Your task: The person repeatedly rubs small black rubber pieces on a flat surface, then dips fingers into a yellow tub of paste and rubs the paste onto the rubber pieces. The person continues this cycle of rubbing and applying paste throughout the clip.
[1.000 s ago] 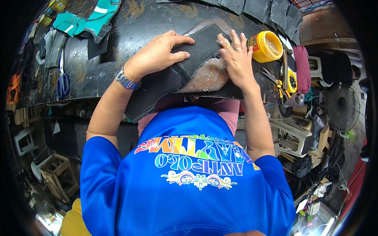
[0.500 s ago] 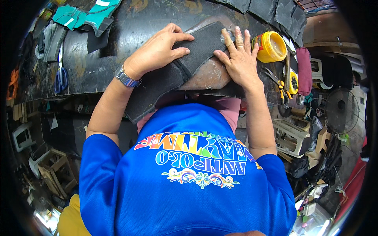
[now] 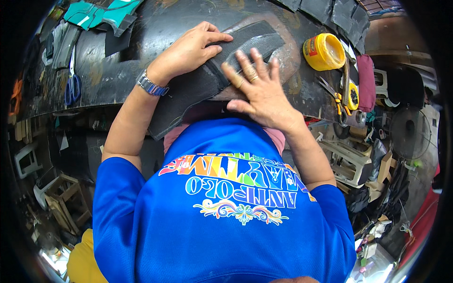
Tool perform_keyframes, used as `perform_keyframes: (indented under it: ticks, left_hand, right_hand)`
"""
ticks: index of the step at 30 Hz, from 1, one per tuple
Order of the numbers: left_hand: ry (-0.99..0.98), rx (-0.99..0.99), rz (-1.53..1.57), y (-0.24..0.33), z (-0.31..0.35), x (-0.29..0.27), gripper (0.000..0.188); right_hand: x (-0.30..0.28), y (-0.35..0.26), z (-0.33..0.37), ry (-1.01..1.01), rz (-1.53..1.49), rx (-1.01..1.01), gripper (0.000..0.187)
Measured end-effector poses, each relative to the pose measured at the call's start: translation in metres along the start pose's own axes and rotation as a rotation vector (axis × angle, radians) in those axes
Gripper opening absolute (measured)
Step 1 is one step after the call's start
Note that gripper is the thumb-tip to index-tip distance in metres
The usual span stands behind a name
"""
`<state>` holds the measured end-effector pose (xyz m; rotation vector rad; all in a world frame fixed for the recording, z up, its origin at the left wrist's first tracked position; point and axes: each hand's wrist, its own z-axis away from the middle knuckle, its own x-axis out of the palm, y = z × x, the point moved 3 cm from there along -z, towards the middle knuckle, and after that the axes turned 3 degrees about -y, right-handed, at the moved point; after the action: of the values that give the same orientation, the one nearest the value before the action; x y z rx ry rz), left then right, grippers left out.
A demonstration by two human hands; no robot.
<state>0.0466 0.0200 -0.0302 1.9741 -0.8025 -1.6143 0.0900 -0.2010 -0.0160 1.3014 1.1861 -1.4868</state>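
A black fabric-like piece [image 3: 181,104] lies on the dark tabletop, its near-left end hanging over the table's front edge. My left hand [image 3: 191,52] rests on its upper left part, thumb and index finger stretched out and apart, the fingertips touching it. A shiny, wet-looking black strip [image 3: 259,45] runs along the piece's far right side. My right hand [image 3: 259,89] is spread, palm down, over the near right part, its fingers slightly blurred. Whether its palm touches the piece, I cannot tell. Under the piece shows a brown, smeared patch [image 3: 289,59].
To the right stand an open yellow tub [image 3: 324,51], yellow-handled scissors [image 3: 337,96], a yellow tape roll [image 3: 352,96] and a maroon pouch [image 3: 365,82]. Blue-handled scissors [image 3: 73,87] and teal cut pieces [image 3: 99,14] lie left. Black sheets [image 3: 347,21] are at the far right.
My right hand has moved left and nearer to me, away from beside the tub. The piece's far right side now shows a shiny strip. My left hand has barely moved.
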Motion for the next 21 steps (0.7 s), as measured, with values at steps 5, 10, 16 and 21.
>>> perform_keyframes:
  ticks: [5,10,16,21]
  left_hand:
    - [-0.049,-0.118,0.047,0.013,0.003,-0.008,0.032]
    - [0.126,0.011,0.000,0.060,0.006,-0.034,0.032]
    - [-0.176,0.571,0.797,0.174,0.029,-0.065,0.030]
    - [-0.414,0.837,1.076,0.236,0.038,-0.062,0.030]
  right_hand:
    - [-0.029,0.022,0.023,0.235,-0.536,-0.034,0.068]
    - [-0.049,0.076,0.065,1.006,-0.489,0.446,0.093]
    - [-0.024,0.128,0.078,0.938,-0.296,0.670,0.112]
    - [-0.013,0.159,0.070,0.968,-0.469,0.592,0.110]
